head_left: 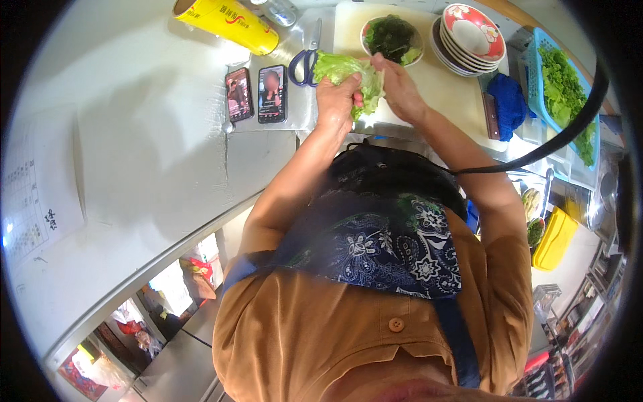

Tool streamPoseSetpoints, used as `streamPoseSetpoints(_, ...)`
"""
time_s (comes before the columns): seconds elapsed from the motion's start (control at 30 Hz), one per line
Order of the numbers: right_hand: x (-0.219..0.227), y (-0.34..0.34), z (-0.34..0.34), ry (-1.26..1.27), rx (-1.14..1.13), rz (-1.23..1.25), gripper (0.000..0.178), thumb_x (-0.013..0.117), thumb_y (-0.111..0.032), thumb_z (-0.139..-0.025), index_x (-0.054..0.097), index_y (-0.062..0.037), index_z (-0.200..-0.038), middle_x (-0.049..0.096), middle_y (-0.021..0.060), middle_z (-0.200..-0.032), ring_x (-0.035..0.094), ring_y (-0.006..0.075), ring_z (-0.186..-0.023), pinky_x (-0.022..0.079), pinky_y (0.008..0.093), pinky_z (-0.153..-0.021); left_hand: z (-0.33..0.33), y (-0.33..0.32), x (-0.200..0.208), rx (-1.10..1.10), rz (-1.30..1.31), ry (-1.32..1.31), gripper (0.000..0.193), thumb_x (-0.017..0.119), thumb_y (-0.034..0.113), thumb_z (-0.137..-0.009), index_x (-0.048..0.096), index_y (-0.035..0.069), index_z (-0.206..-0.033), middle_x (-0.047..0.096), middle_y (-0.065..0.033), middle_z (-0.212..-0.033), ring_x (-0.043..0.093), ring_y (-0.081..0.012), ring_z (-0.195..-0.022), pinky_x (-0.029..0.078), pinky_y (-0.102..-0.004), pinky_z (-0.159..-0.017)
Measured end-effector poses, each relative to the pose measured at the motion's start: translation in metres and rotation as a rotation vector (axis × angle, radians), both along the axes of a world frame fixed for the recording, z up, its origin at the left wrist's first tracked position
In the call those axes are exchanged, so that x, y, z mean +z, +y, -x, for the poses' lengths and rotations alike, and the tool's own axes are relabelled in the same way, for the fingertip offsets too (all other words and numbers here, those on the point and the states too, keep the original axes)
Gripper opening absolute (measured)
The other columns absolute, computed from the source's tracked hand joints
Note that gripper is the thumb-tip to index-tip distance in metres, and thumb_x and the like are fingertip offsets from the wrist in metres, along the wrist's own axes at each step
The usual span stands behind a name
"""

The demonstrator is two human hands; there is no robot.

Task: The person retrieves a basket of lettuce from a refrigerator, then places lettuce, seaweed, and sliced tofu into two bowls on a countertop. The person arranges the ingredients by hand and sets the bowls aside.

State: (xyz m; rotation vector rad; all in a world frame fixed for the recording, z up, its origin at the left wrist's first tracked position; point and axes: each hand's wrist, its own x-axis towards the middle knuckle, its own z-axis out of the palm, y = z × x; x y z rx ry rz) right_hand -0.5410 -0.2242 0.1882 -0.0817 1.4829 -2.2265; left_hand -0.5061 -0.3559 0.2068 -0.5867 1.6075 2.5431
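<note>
A light green lettuce leaf is held up in front of me over the near edge of the cutting board. My left hand is closed around the leaf's lower part, thumb on top. At the leaf's right edge is my right hand, its fingers bent against the leaf; their tips are partly hidden. Just beyond the hands stands a bowl with dark leafy greens and a bit of lighter leaf inside.
Stacked red-and-white floral bowls stand right of the greens. Farther right are a knife, a blue cloth and a blue basket of lettuce. Leftward lie scissors, two phones and a yellow roll.
</note>
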Motion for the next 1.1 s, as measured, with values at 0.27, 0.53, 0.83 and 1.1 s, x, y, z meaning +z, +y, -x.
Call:
streamPoseSetpoints(0.27, 0.015, 0.024, -0.008, 0.015, 0.212, 0.159, 0.040, 0.053, -0.022, -0.091, 0.048, 0.0011, -0.123, 0.057, 0.0050, -0.108, 0.053, 0.0111, -0.097, 0.043, 0.0277, -0.087, -0.004, 0.003, 0.004, -0.007, -0.062, 0.009, 0.012, 0.059, 0.000, -0.082, 0.056, 0.002, -0.094, 0.060, -0.0058, -0.077, 0.050, -0.0119, -0.052, 0.042, -0.0263, -0.045)
streamPoseSetpoints(0.53, 0.019, 0.017, -0.008, 0.124, 0.070, -0.270, 0.025, 0.064, -0.011, -0.080, 0.062, 0.0016, -0.101, 0.062, 0.0028, -0.087, 0.055, 0.0090, -0.076, 0.045, 0.0241, -0.070, -0.014, 0.016, 0.003, -0.007, -0.161, 0.133, 0.019, 0.058, -0.002, -0.082, 0.057, 0.000, -0.100, 0.062, -0.0075, -0.089, 0.060, -0.0147, -0.072, 0.051, -0.0275, -0.059)
streamPoseSetpoints(0.83, 0.036, 0.035, -0.003, 0.563, -0.089, -0.799, 0.028, 0.067, -0.014, -0.072, 0.063, -0.0012, -0.096, 0.058, 0.0072, -0.071, 0.052, 0.0106, -0.065, 0.044, 0.0274, -0.060, -0.021, 0.010, 0.001, -0.307, 0.071, 0.022, 0.027, 0.049, -0.001, -0.084, 0.052, 0.003, -0.111, 0.058, -0.0056, -0.097, 0.059, -0.0138, -0.082, 0.049, -0.0254, -0.067)
streamPoseSetpoints(1.1, 0.101, 0.130, 0.050, 1.182, -0.598, -1.236, 0.012, 0.061, -0.008, -0.078, 0.060, -0.0027, -0.089, 0.062, 0.0090, -0.081, 0.058, 0.0182, -0.071, 0.047, 0.0295, -0.064, -0.022, 0.001, -0.004, -0.230, -0.090, -0.012, 0.018, 0.051, 0.004, -0.088, 0.052, 0.000, -0.106, 0.058, -0.0113, -0.093, 0.057, -0.0169, -0.073, 0.051, -0.0328, -0.070)
